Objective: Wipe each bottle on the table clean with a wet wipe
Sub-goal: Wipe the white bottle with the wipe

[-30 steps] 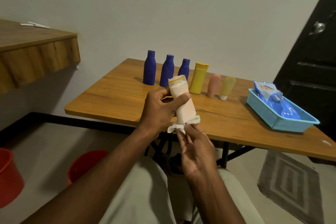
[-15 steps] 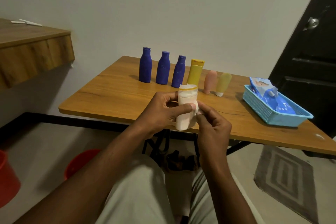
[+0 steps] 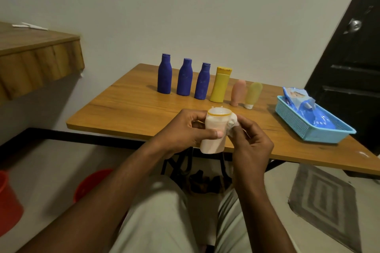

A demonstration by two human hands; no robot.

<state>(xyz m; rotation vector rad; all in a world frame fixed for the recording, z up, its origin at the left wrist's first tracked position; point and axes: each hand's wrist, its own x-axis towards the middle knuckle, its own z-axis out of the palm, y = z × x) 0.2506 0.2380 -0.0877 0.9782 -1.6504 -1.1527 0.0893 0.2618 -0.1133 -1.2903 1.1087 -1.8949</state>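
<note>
The white bottle (image 3: 212,131) is being held upright above the counter's (image 3: 127,107) near edge, gripped by the left hand (image 3: 185,131), while a wet wipe (image 3: 233,124) is being pinched against its right side by the right hand (image 3: 249,141).

A pale bottle (image 3: 213,131) is held upright by the left hand (image 3: 185,129) above the near edge of the wooden table (image 3: 127,109). A white wipe (image 3: 233,125) is pressed against its upper side by the right hand (image 3: 251,144). Six bottles are lined up further back, beside a blue basket (image 3: 298,125).
</note>
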